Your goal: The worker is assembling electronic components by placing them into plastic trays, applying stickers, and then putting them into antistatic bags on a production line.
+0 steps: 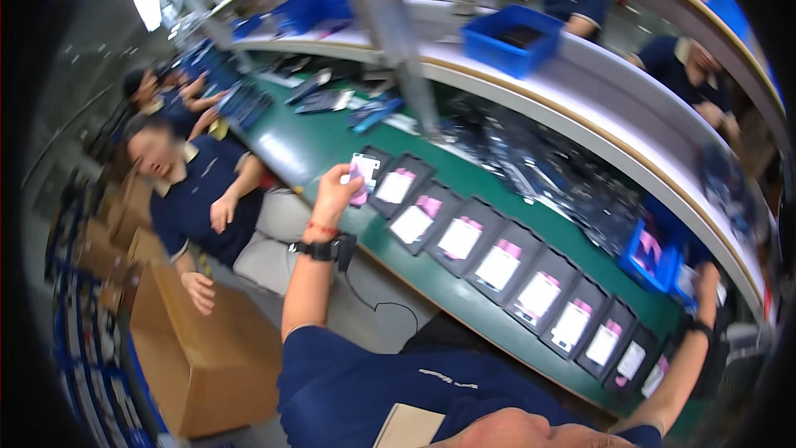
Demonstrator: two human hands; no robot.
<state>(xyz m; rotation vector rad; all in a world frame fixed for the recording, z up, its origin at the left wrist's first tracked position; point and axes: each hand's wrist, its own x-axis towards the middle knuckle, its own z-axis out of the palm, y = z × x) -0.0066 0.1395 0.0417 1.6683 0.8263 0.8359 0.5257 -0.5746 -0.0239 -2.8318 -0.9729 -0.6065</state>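
Observation:
My left hand [333, 195] reaches out over the green bench with its fingers closed on a flat white-and-pink piece [365, 169], which has small dark marks. It is at the far left end of a row of black trays [412, 164]. Several of these trays carry a similar white piece [458, 238] with pink parts. Over at the far right, my right hand [707, 284] is beside a blue bin [652, 254] with pink pieces in it; its fingers are blurred and partly hidden. A black band is on each wrist.
Dark plastic-wrapped parts [531, 170] lie heaped behind the trays. Above the green bench [278, 129] runs a shelf [597, 104] with a blue bin [512, 40] and a metal post [398, 50]. A co-worker [207, 191] is at the left, near a large cardboard box [207, 348].

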